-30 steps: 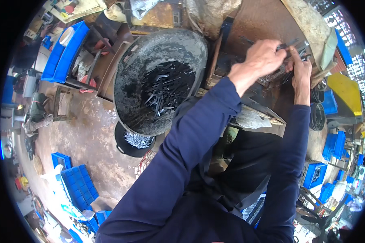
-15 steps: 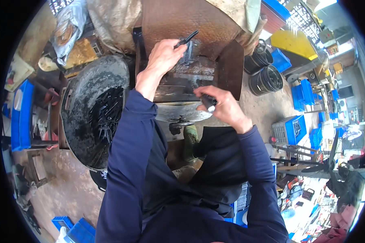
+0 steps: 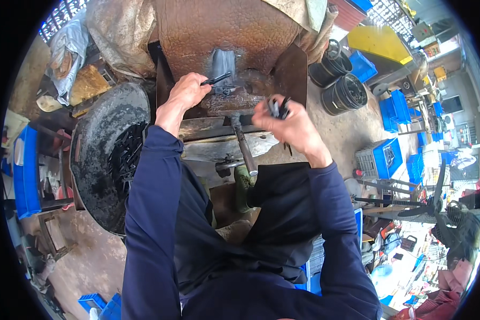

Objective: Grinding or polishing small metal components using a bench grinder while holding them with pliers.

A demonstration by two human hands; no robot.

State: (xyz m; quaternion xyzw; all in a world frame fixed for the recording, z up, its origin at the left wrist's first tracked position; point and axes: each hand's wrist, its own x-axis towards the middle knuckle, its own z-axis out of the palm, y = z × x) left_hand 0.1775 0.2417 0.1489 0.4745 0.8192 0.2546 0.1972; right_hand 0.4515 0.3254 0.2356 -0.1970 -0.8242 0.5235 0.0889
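Note:
My left hand point(image 3: 185, 96) is closed on a slim dark metal piece point(image 3: 216, 79), its free end pointing right over the metal-topped work block point(image 3: 224, 106). My right hand point(image 3: 293, 127) is closed around several small dark metal pieces point(image 3: 278, 108); they are blurred, and their exact kind cannot be made out. Between the hands, a hammer point(image 3: 243, 143) lies across the block's near edge, its handle end sticking out toward me. Part of its head is hard to make out beside my right fingers. A pale grey worn patch point(image 3: 223, 64) marks the rusty plate behind the block.
To my left stands a big grey basin point(image 3: 85, 160) holding many dark metal strips. Two black buckets point(image 3: 344, 95) are on the right, near blue crates point(image 3: 388, 159) and a yellow panel point(image 3: 380, 44). A fan point(image 3: 434, 205) stands at far right. A green shoe point(image 3: 244, 189) shows below the block.
My right hand has let go of the hammer, which now rests on the block, and holds dark pieces instead. My left hand has lowered its piece toward the block. The whole view has shifted.

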